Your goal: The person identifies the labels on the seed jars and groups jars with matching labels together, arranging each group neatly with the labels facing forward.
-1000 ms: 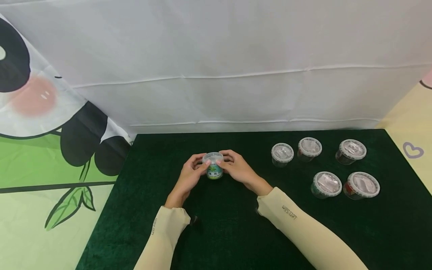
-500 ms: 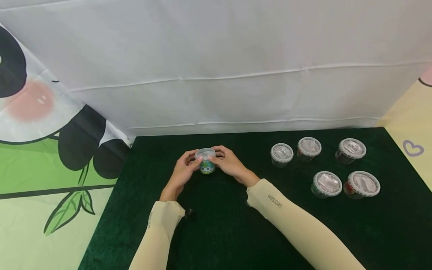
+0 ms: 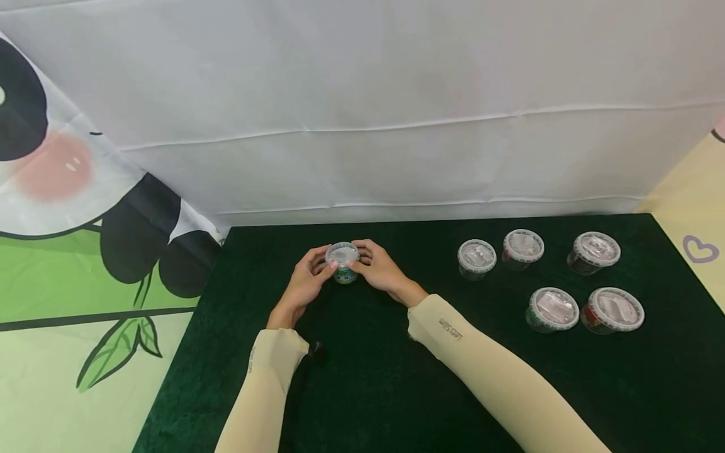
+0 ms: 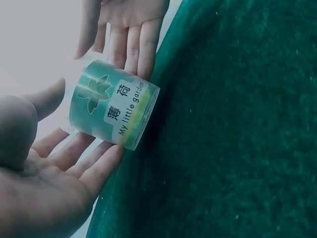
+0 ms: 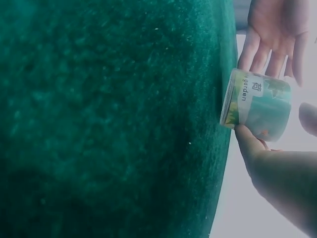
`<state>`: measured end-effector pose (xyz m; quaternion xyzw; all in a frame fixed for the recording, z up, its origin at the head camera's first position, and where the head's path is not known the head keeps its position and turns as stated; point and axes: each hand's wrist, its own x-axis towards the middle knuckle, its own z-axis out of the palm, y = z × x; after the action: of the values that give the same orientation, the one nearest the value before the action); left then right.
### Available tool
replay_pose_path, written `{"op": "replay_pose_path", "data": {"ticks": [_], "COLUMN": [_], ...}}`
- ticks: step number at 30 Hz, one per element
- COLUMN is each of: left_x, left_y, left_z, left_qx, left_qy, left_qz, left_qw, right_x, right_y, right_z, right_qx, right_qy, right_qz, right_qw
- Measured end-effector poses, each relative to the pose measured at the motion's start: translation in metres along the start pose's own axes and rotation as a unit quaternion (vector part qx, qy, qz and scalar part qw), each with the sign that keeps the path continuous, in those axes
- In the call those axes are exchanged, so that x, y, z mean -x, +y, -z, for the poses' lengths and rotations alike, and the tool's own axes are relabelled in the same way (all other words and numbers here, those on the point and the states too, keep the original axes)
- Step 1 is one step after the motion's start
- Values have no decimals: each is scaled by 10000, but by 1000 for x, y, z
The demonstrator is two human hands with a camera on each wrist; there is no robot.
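Note:
A small clear plastic tub (image 3: 344,274) with a round lid is held between both hands near the back of the table, left of the middle. Its green label, with a leaf picture and the words "My little garden", faces the left wrist camera on the tub (image 4: 106,101). My left hand (image 3: 304,282) grips the tub's left side, thumb at the front under the rim and fingers around the back. From the other side my right hand (image 3: 381,267) holds it the same way. In the right wrist view the tub's (image 5: 262,106) base is close over the cloth.
Several similar lidded tubs stand at the right of the dark green cloth-covered table (image 3: 362,377), among them a red-labelled one (image 3: 614,310) and a green-labelled one (image 3: 552,309). A white curtain (image 3: 362,163) hangs right behind the table. Printed panels flank both sides.
Both hands have moved the tub a little to the left and farther back on the table. The other tubs have stayed in place.

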<state>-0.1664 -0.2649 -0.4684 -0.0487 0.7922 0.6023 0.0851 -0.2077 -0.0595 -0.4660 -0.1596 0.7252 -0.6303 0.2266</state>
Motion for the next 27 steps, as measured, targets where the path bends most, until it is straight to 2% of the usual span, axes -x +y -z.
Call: {"op": "replay_pose_path", "data": {"ticks": [7, 18, 22, 27], "left_x": [-5, -2, 0, 3], "left_y": [-6, -12, -13, -11], "left_z": [-2, 0, 0, -4], "left_qx": [112, 308, -56, -599], "left_qy": [-24, -22, 56, 315], "left_qz": [-232, -252, -367, -576], "left_qw": [9997, 9992, 9993, 9960], "right_x": [-5, -7, -6, -3], "right_y": [6, 9, 9, 10], "right_z": [-2, -9, -14, -14], "right_qx": [209, 384, 475, 654], "right_qy": [224, 340, 393, 483], "right_qz": [188, 217, 288, 360], "right_qw": [9994, 9984, 9977, 9960]}}
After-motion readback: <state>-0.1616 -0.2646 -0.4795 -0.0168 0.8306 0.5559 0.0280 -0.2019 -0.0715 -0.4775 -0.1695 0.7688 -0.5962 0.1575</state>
